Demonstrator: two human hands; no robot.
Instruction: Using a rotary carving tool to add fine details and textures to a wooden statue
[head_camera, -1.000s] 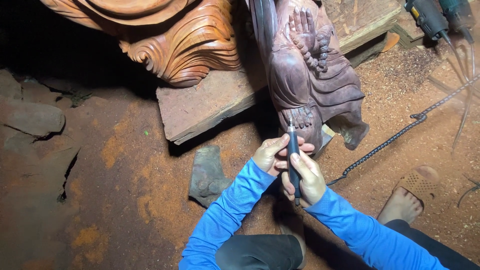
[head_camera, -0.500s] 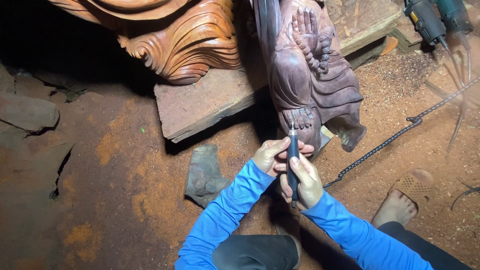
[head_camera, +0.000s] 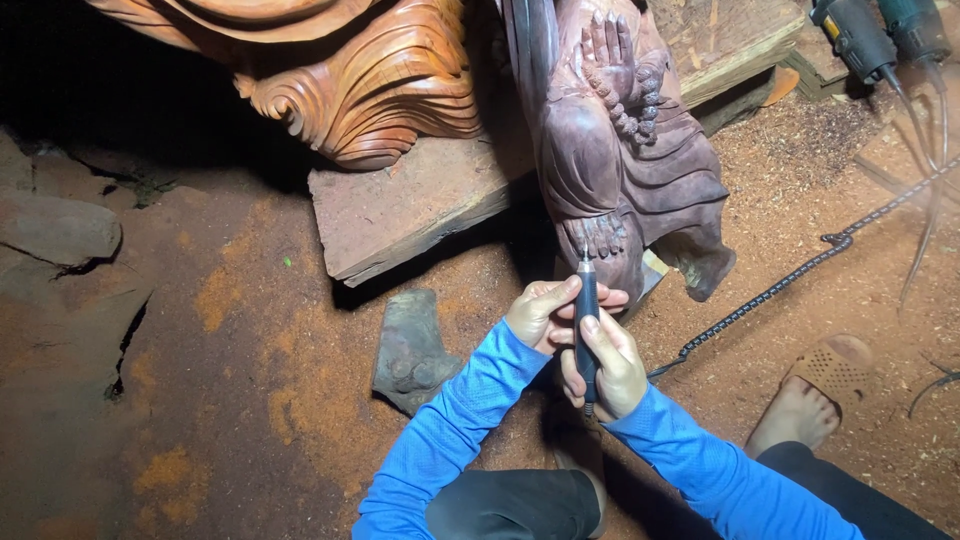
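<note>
Dark wooden statue (head_camera: 620, 170) lies at centre-far, feet end toward the person, carved toes (head_camera: 600, 238) facing near; carved hand and bead string visible on its upper part. It rests partly on a flat wooden plank (head_camera: 420, 205) that runs left to right under it. Larger pale orange carving (head_camera: 350, 80) with swirled folds sits far left, touching the plank's far side. Ground is reddish dirt floor (head_camera: 250, 380) covered in sawdust; grey rocks (head_camera: 60, 230) at the left edge. Power tools (head_camera: 880, 35) lie far right. Braided flexible shaft cable (head_camera: 790, 285) crosses the floor on the right, heading toward the hands. Dark wood offcut (head_camera: 410, 350) lies on the floor just left of the hands. Person's foot in a tan sandal (head_camera: 820, 385) at near right. Both arms in blue sleeves.

Left hand (head_camera: 540, 315) curled around the upper part of the rotary carving handpiece (head_camera: 586, 320), thumb and fingers wrapped on it. Right hand (head_camera: 610, 370) closed around the lower part of the same handpiece, firm grip. Handpiece stands roughly upright in view, dark barrel, its bit tip (head_camera: 585, 256) touching the statue just at the carved toes.
</note>
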